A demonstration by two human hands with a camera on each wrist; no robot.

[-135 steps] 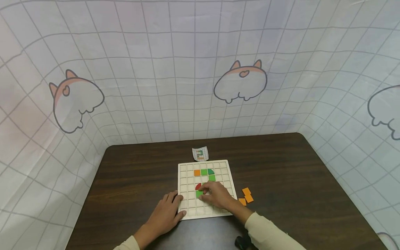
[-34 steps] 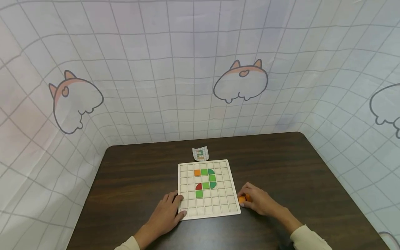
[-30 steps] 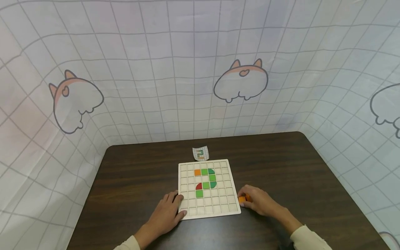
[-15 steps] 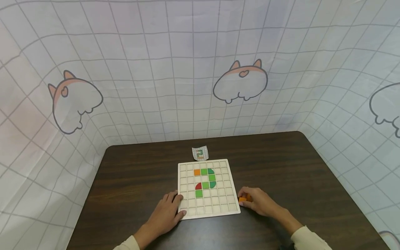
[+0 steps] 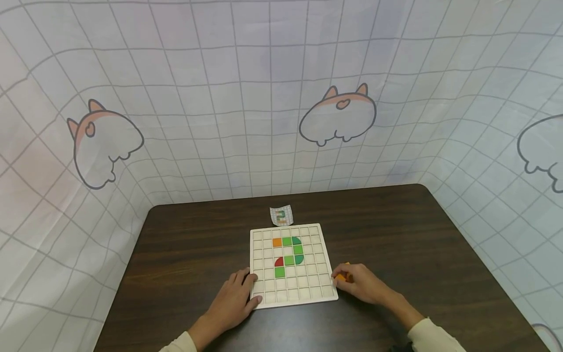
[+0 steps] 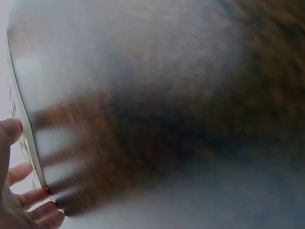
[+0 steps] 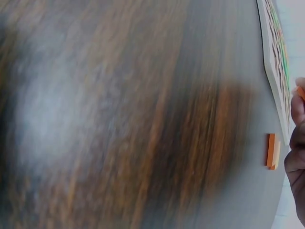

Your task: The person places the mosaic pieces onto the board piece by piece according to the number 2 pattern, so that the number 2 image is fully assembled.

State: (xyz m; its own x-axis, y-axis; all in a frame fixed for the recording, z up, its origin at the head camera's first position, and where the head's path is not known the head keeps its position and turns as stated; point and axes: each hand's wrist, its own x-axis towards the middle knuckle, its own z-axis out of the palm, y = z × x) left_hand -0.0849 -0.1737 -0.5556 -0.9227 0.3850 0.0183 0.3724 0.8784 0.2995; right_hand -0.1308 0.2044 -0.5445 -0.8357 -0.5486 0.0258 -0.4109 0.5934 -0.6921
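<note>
My left hand (image 5: 233, 300) rests on the left edge of a cream grid board (image 5: 310, 293), fingers extended and thumb on its near corner. On the board lie an orange square tile (image 5: 277, 242), several green square tiles (image 5: 279, 272), two dark green quarter-round tiles (image 5: 299, 259) and a red quarter-round tile (image 5: 279, 262). By the board's right edge, my right hand (image 5: 365, 284) pinches an orange tile (image 7: 300, 92) between thumb and fingers. Other orange tiles (image 7: 270, 150) lie on the table beneath that hand, partly hidden by it in the head view.
Behind the board lies a small paper card (image 5: 281, 216) with a coloured grid pattern. The dark wooden table (image 5: 189, 234) runs back to a white checked cloth (image 5: 228, 122) that hangs behind and at both sides.
The right hand has gone from the board to the orange tiles, picked one up and shifted slightly left with it. Additional tiles show on the board where that hand was. The left hand stays put.
</note>
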